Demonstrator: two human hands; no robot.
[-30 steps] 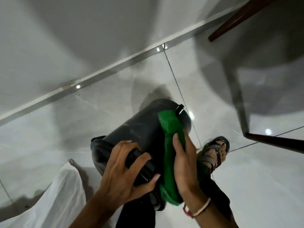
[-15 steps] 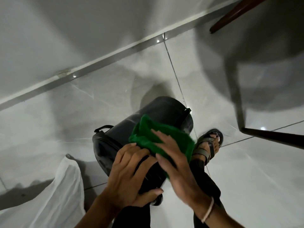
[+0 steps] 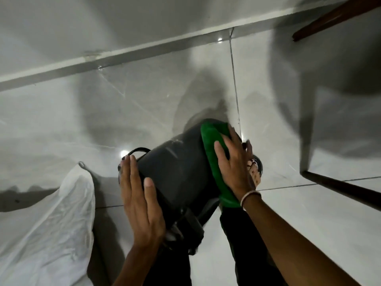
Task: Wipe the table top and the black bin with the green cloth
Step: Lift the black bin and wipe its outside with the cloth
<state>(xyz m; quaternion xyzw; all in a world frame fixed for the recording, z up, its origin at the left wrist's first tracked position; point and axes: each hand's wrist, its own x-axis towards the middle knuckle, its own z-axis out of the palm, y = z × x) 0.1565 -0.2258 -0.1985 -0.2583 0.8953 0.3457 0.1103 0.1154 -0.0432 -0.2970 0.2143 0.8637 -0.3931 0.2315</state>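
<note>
The black bin [image 3: 177, 172] is tilted on its side above the floor, its base pointing away from me. My left hand [image 3: 140, 201] lies flat against its left wall, fingers stretched, holding it steady. My right hand [image 3: 235, 162] presses the green cloth [image 3: 212, 145] against the bin's right wall. The cloth runs in a long strip from the bin's far end down to my wrist. The bin's thin handle [image 3: 136, 150] sticks out at the left. The bin's rim near my legs is partly hidden by my left hand.
A white plastic sheet [image 3: 47, 230] lies crumpled at lower left. Dark wooden table legs stand at right [image 3: 340, 186] and upper right [image 3: 334, 17]. My sandalled foot [image 3: 254, 170] is under the bin. The grey tiled floor meets the wall's skirting [image 3: 123, 52] beyond.
My right hand has slid the green cloth from the bin's top to its right side and far end. My left hand shifted from the rim to the bin's left wall.
</note>
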